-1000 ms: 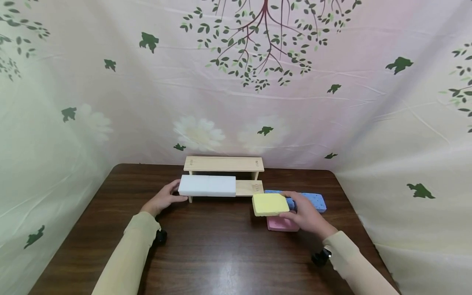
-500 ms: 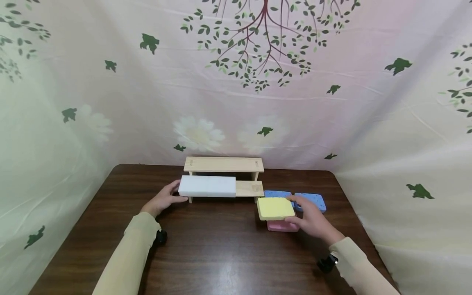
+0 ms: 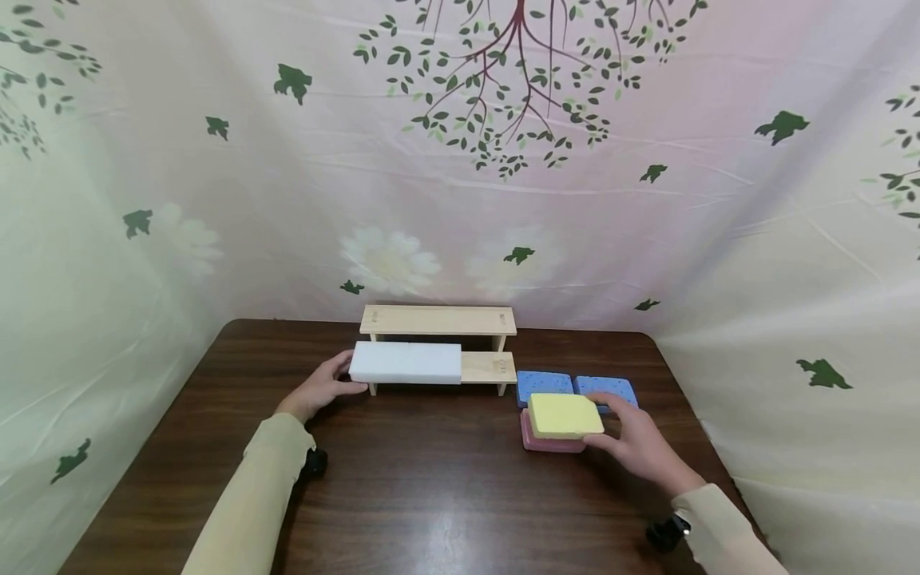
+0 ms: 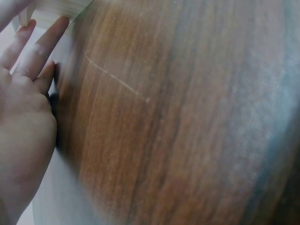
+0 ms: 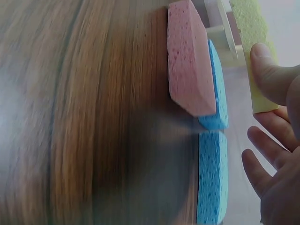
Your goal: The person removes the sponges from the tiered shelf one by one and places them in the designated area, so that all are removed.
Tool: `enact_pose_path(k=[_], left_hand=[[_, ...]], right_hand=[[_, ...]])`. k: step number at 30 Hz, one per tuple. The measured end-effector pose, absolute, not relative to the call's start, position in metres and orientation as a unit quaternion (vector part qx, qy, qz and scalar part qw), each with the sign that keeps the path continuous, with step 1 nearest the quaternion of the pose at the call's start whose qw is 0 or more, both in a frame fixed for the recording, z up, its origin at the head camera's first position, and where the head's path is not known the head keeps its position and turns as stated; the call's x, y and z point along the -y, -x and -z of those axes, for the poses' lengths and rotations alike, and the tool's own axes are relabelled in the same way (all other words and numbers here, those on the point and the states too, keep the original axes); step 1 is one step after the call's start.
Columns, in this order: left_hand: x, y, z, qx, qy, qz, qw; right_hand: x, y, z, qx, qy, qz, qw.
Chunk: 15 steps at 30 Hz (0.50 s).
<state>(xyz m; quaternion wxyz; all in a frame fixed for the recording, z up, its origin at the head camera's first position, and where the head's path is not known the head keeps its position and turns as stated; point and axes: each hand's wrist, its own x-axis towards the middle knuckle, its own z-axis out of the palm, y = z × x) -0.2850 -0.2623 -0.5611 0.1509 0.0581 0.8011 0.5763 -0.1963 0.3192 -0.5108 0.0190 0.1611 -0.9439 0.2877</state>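
My right hand (image 3: pixel 636 447) pinches a yellow sponge (image 3: pixel 564 415) by its right end, thumb on the near side. The yellow sponge is held above a pink sponge (image 3: pixel 552 443); in the right wrist view a gap shows between the yellow sponge (image 5: pixel 253 47) and the pink sponge (image 5: pixel 190 61) on the table. Two blue sponges (image 3: pixel 544 385) (image 3: pixel 607 390) lie behind it, side by side. My left hand (image 3: pixel 321 389) is at the left end of a small two-tier wooden shelf (image 3: pixel 489 367), fairly straight fingertips (image 4: pixel 58 26) touching the wood. A long white block (image 3: pixel 406 363) covers the lower tier's left part.
The shelf's upper tier (image 3: pixel 438 319) stands at the table's back edge, close to a printed cloth backdrop (image 3: pixel 446 224). Cloth also hangs along both sides of the dark wooden table (image 3: pixel 431 471). A black device is on each wrist.
My right hand has moved right and towards me with the yellow sponge, from beside the shelf to above the pink sponge. Both blue sponges now show more fully. My left hand stays put.
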Motion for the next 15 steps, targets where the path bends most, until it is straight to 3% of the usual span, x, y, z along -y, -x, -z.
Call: enact_pose_path(k=[15], left_hand=[[0.260, 0.284, 0.558, -0.800, -0.056, -0.577, 0.154]], right_hand=[[-0.354, 0.178, 0.514, 0.947, -0.152, -0.276, 0.065]])
